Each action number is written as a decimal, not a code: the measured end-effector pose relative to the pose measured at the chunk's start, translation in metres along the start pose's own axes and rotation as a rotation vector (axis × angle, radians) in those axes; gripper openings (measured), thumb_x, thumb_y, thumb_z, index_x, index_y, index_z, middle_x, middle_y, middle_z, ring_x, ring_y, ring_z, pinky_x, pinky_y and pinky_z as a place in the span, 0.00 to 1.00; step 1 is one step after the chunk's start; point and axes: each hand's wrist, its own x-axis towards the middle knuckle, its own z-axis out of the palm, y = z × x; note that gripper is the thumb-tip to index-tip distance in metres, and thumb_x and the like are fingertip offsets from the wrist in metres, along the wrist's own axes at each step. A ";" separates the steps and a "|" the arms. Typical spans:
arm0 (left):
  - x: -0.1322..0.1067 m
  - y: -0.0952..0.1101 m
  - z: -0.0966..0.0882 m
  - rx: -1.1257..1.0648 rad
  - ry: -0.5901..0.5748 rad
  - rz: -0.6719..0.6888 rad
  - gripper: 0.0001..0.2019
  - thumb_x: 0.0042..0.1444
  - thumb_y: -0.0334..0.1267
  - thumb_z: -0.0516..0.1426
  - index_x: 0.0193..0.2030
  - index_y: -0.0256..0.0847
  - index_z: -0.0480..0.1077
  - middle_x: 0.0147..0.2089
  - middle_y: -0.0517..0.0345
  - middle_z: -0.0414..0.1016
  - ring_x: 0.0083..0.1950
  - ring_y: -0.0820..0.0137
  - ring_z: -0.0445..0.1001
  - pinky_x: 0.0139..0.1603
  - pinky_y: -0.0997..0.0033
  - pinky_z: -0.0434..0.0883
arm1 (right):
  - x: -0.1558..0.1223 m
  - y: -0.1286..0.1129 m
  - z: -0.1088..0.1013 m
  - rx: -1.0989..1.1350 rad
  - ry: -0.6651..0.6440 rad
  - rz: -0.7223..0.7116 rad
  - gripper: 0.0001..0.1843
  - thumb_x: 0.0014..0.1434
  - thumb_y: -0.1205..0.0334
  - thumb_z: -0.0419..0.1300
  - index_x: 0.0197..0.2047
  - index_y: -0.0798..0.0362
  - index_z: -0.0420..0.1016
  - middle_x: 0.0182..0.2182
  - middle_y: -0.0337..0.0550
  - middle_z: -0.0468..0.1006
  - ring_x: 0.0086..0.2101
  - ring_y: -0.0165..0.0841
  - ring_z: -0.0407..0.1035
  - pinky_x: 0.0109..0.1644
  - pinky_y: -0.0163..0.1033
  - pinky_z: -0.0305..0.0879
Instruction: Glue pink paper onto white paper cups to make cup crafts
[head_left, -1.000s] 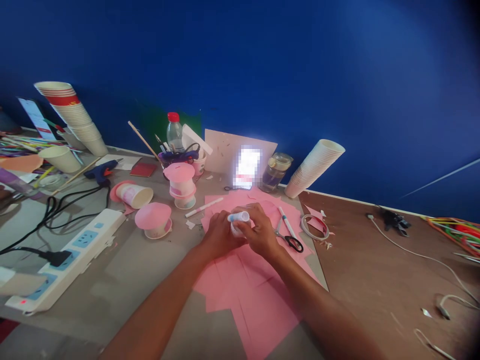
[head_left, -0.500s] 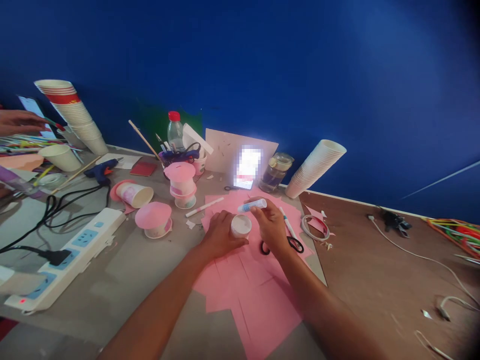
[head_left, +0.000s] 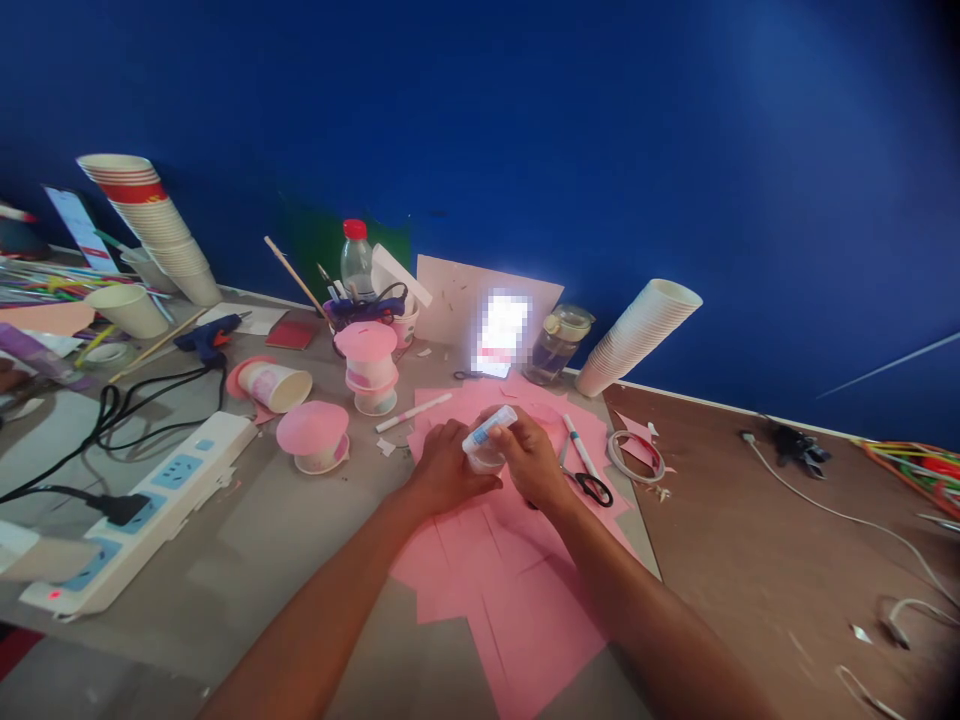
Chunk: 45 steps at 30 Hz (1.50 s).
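Note:
My left hand (head_left: 448,472) is closed around a small white paper cup (head_left: 486,464), keeping it over a spread of pink paper sheets (head_left: 517,620). A glue stick (head_left: 489,428) with a blue-and-white label is gripped in my right hand (head_left: 531,462). It slants across the cup's top and partly covers it; whether its tip touches the cup I cannot tell. Black-handled scissors (head_left: 595,489) lie beside my right hand, partly hidden, with a white marker (head_left: 580,444) next to them. Another marker (head_left: 414,413) rests beyond my left hand.
Pink-topped cups (head_left: 313,432) stand at left, near a power strip (head_left: 150,515) with black cords and a glue gun (head_left: 206,338). At the back are a lit phone (head_left: 501,335), a glass jar (head_left: 556,345) and a leaning cup stack (head_left: 637,338). A tape roll (head_left: 635,457) lies right.
My right hand has brought the glue stick left and down onto or over the cup, now covering part of its rim. A co-worker's hand at the far left has gone from view.

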 end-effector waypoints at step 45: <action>0.000 0.007 -0.005 0.053 -0.051 0.033 0.22 0.41 0.47 0.64 0.40 0.41 0.64 0.42 0.53 0.66 0.47 0.58 0.65 0.49 0.55 0.64 | -0.003 -0.021 -0.019 -0.370 -0.259 -0.114 0.12 0.64 0.56 0.49 0.42 0.50 0.70 0.40 0.44 0.73 0.42 0.36 0.67 0.47 0.43 0.62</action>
